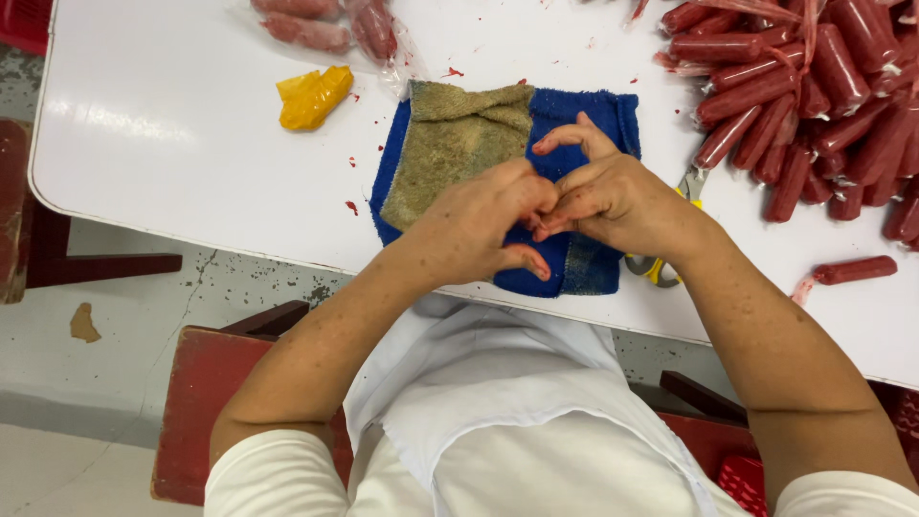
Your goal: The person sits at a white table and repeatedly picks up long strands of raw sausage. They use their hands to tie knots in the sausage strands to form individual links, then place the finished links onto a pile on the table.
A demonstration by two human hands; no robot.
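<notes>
My left hand (479, 225) and my right hand (608, 196) meet fingertip to fingertip over a blue towel (584, 263) with a tan, worn patch (450, 144), spread at the near edge of the white table (172, 134). Their fingers pinch together around something small; what it is stays hidden between them. A heap of red sausages (814, 96) in clear casings lies to the right of my right hand. One single sausage (852, 270) rests apart near the table's front right. Scissors with yellow handles (661, 268) poke out from under my right wrist.
A crumpled yellow cloth (311, 96) lies left of the towel. A clear bag holding a few sausages (330, 24) sits at the back. Small red scraps dot the table. A dark red bench (206, 402) stands below me on a grey floor.
</notes>
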